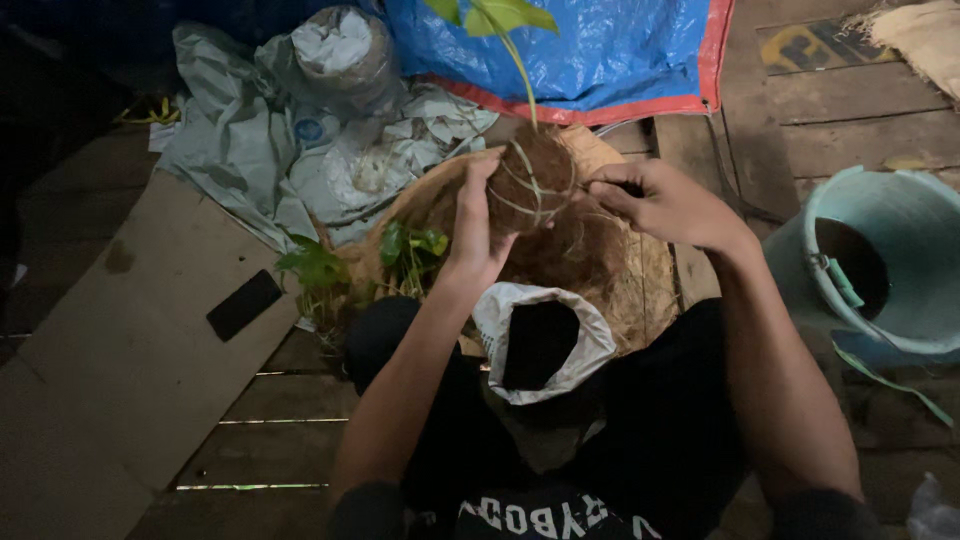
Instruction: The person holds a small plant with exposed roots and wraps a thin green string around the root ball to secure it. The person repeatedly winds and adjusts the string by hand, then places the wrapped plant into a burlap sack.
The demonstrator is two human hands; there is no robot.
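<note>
My left hand (474, 228) cups a round brown ball of coconut fibre (532, 182) wrapped around a plant's roots, with pale string wound over it. A thin green stem with leaves (505, 20) rises from the ball's top. My right hand (665, 203) pinches the string at the ball's right side. Both hands are above a shallow woven basket (640, 290) full of loose brown fibre. A white sack of dark soil (542, 342) stands open between my knees.
Small green seedlings (410, 250) lie at the basket's left edge. A pale blue bucket (880, 262) stands at right. Crumpled grey bags (300, 130) and a blue tarp (590, 50) lie behind. A cardboard sheet (130, 340) carrying a dark phone (244, 304) covers the wooden planks at left.
</note>
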